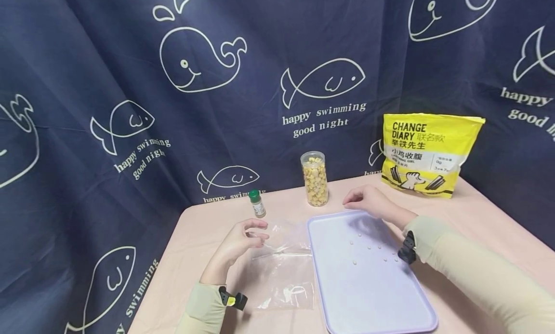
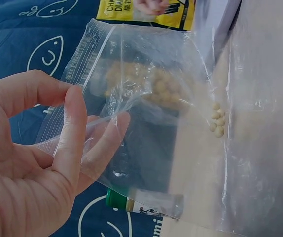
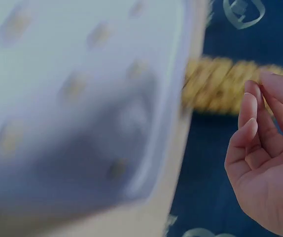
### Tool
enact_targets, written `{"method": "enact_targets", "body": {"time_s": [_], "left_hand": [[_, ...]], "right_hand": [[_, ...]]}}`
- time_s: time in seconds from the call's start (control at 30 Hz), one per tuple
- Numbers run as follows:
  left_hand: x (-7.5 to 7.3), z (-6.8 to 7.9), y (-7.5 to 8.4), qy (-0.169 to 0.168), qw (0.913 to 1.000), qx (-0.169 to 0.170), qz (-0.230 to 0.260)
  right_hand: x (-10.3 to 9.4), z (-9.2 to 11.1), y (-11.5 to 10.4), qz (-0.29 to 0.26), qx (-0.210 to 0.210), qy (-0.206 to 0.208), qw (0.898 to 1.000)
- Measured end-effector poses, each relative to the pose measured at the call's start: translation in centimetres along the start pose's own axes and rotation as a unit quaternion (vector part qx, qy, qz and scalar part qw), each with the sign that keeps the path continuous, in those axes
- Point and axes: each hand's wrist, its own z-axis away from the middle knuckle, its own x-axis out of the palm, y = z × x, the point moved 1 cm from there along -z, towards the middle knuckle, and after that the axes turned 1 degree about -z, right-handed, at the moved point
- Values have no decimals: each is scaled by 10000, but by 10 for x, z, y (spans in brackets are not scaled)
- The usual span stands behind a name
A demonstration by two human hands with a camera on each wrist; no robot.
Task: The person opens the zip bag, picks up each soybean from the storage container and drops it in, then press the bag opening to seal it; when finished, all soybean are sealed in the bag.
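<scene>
My left hand (image 1: 237, 242) holds the mouth of a clear zip bag (image 1: 282, 271), its thumb and fingers around the zip edge in the left wrist view. Inside the bag, several pale round beans (image 2: 218, 121) sit low in one group. My right hand (image 1: 376, 203) is over the far edge of a lilac tray (image 1: 368, 300). Its thumb and forefinger tips meet; I cannot tell whether a bean is between them. Several more beans (image 1: 354, 263) lie scattered on the tray, blurred in the right wrist view.
Behind the bag stands a small green-capped bottle (image 1: 257, 206). A clear jar of yellow pieces (image 1: 315, 180) is beyond the tray's far left corner, and a yellow pouch (image 1: 429, 155) stands at the back right. A dark blue printed curtain (image 1: 260, 117) hangs behind the pink table (image 1: 173, 276).
</scene>
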Motion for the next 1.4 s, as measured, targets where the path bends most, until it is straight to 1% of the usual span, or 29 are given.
{"method": "enact_targets", "body": {"time_s": [0.2, 0.27, 0.4, 0.43, 0.53, 0.63, 0.67, 0.7, 0.77, 0.87, 0.93, 1.03, 1.17, 1.3, 1.4], "left_hand": [[-1, 1, 1, -35, 10000, 37, 27], [-1, 1, 1, -46, 10000, 51, 27], [-1, 1, 1, -70, 9999, 77, -1], [-1, 0, 1, -79, 9999, 86, -5], [0, -1, 1, -96, 9999, 111, -27], [0, -2, 1, -103, 9999, 111, -44], [0, -2, 1, -102, 9999, 107, -52], [0, -2, 1, -96, 9999, 100, -67], [0, -1, 2, -98, 9999, 95, -78], [-1, -1, 1, -105, 9999, 99, -45], [-1, 0, 1, -97, 9999, 93, -32], [-1, 0, 0, -81, 9999, 68, -13], [0, 1, -1, -115, 9999, 67, -43], [1, 0, -2, -131, 9999, 78, -65], [1, -1, -1, -126, 9999, 64, -77]], "right_hand": [[30, -19, -50, -532, -179, -295, 9980], [42, -24, -67, -706, -319, -393, 9962], [67, -34, -94, -1015, -743, -654, 9899], [70, -33, -104, -1040, -823, -733, 9885], [85, -38, -112, -1067, -953, -974, 9849], [94, -40, -116, -994, -1000, -1152, 9833], [98, -43, -111, -996, -1007, -1195, 9827], [98, -43, -111, -988, -1023, -1223, 9822], [96, -42, -112, -1013, -1085, -1243, 9811], [86, -42, -110, -1112, -1185, -1135, 9802], [75, -40, -105, -1158, -1139, -973, 9819], [58, -35, -89, -1069, -808, -723, 9883], [37, -19, -55, -716, -237, -491, 9959], [23, 4, -22, -544, 206, -315, 9978], [19, 21, -6, -604, 524, -332, 9962]]}}
